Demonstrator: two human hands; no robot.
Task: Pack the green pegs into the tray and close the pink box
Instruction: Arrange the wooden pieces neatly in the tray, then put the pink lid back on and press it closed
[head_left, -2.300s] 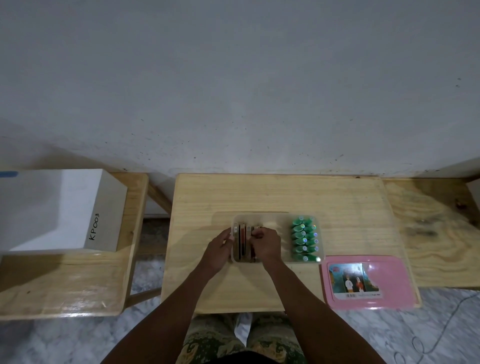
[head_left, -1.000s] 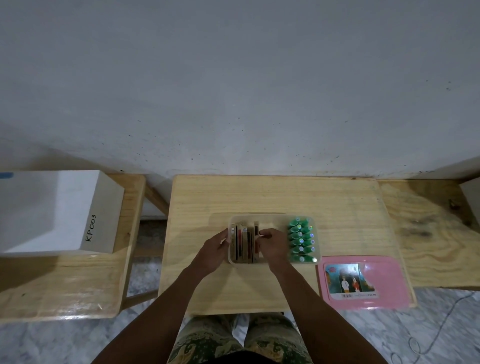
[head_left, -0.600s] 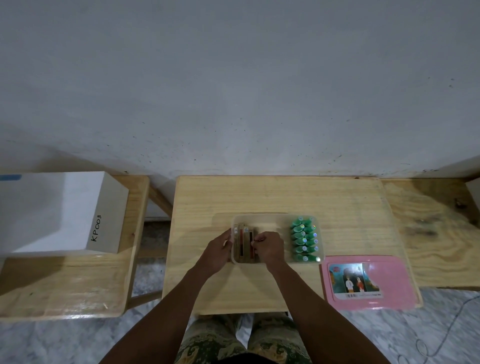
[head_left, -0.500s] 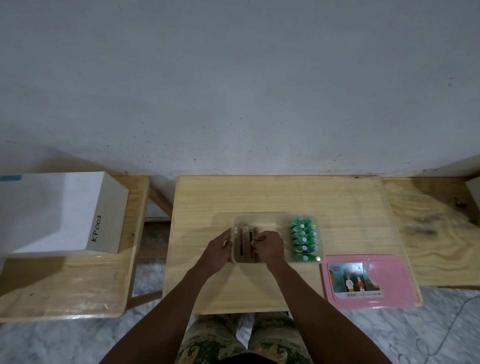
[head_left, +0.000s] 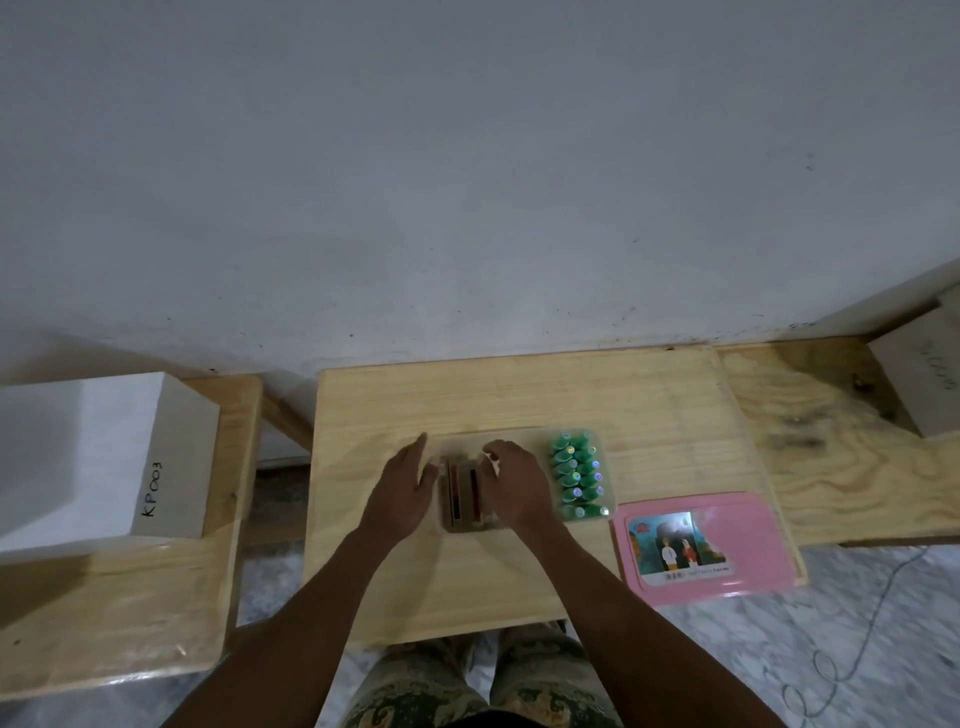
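A clear plastic tray (head_left: 609, 486) sits mid-table. Several green pegs (head_left: 576, 475) stand packed in rows in its right part. A stack of brown flat pieces (head_left: 461, 493) stands on edge in its left part. My left hand (head_left: 402, 491) lies against the tray's left side, fingers straight and spread, holding nothing. My right hand (head_left: 517, 486) covers the tray's middle, between the brown pieces and the pegs, with fingers curled onto the brown pieces. The pink box lid (head_left: 709, 545), bearing a picture label, lies flat at the table's front right corner.
The wooden table (head_left: 519, 395) stands against a grey wall. On a bench to the left sits a white box (head_left: 98, 457) marked KP003. Another bench on the right carries a box (head_left: 919, 379) at the frame's edge. A cable (head_left: 852, 639) trails on the floor.
My left hand has let go of the brown pieces and opened, its fingers now stretched out along the tray's left side. My right hand stays on the brown pieces.
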